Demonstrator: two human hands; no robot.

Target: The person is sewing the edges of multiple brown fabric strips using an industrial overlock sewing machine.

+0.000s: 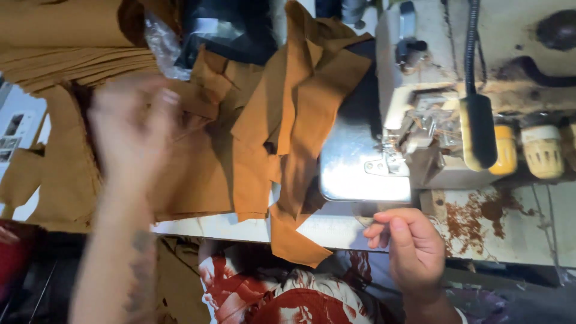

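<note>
My left hand point(135, 129) is blurred with motion, fingers spread over a pile of tan-brown fabric pieces point(198, 162) on the table; whether it grips a piece I cannot tell. My right hand point(408, 246) rests at the table's near edge below the sewing machine point(432, 78), fingers curled closed, with nothing visible in it. More brown fabric strips point(306, 108) drape from the machine's left side down over the table edge. The machine's shiny metal bed plate point(354, 162) and presser foot point(390, 147) lie just above my right hand.
A folded stack of the same brown cloth point(72, 42) lies at top left, with clear plastic wrap point(162, 42) beside it. Two yellowish thread cones point(543, 150) stand at the right. The white table top point(510, 228) is rust-stained. My red-and-white patterned garment point(288, 294) shows below.
</note>
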